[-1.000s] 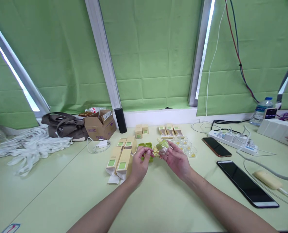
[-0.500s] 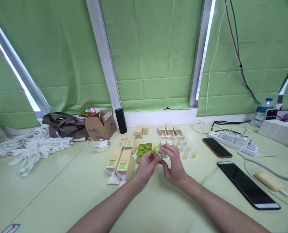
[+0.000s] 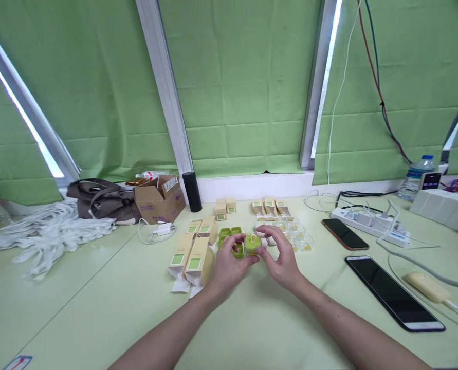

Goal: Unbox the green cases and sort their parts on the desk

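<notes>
A small green-topped container (image 3: 252,242) with a clear lower part is between my two hands, its green top facing me. My left hand (image 3: 229,267) pinches its left side with thumb and fingers. From the right, my right hand (image 3: 281,263) has its thumb and fingertips against it. Just behind my left hand stand several green square cups (image 3: 225,232), partly hidden by my fingers. Beyond my right hand are several clear cups (image 3: 306,242) with yellow centres, plus some white pieces partly covered by the hand.
Opened cream cartons (image 3: 198,257) lie left of my hands; smaller cartons (image 3: 220,206) and open ones (image 3: 270,208) stand behind. On the right are two phones (image 3: 394,293) (image 3: 344,234), a power strip (image 3: 371,226) and cables. A cardboard box (image 3: 159,203) and black cylinder (image 3: 192,191) stand back left.
The green-topped container has turned from tilted to upright, its top now showing. My right hand has shifted slightly down and right, and its fingers now curve around the side.
</notes>
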Available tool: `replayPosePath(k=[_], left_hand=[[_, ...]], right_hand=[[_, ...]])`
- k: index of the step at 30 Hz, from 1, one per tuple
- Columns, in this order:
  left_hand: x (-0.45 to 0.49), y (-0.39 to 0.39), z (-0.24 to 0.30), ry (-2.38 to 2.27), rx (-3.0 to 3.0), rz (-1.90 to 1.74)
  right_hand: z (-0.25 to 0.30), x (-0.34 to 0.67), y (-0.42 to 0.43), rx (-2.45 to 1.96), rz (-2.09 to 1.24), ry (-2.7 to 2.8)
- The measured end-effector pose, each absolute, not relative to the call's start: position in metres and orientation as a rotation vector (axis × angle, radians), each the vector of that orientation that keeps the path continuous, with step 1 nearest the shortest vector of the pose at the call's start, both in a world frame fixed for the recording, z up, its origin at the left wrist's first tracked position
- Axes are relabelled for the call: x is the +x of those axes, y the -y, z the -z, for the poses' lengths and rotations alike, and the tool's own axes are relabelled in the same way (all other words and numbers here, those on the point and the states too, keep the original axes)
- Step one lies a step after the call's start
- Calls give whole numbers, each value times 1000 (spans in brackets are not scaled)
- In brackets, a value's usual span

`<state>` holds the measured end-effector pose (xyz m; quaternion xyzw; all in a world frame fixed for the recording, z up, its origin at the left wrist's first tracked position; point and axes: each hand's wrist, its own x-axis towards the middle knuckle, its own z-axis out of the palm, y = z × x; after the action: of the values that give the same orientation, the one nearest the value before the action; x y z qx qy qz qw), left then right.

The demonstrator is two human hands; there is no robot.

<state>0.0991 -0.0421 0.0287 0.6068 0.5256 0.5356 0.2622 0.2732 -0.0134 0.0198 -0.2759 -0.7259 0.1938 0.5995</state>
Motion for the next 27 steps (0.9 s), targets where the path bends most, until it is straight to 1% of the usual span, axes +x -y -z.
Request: replayPosePath(k=[5, 8, 13, 19, 27], left_hand=[[95, 39, -26, -1488, 1737, -1489], [88, 38, -26, -1446, 1847, -1461], [80, 42, -38, -1223, 2053, -1544], [81, 40, -43, -1169, 1870, -1644], [82, 37, -39, -1168, 1773, -1684]], right_hand=[[-11, 265, 13, -659, -729, 1680], [-10, 263, 10, -659, -800, 1648], [-11, 264, 8, -679, -680, 1691], [-10, 264, 12, -647, -514, 1825], [-7, 266, 7, -687, -467, 1813]])
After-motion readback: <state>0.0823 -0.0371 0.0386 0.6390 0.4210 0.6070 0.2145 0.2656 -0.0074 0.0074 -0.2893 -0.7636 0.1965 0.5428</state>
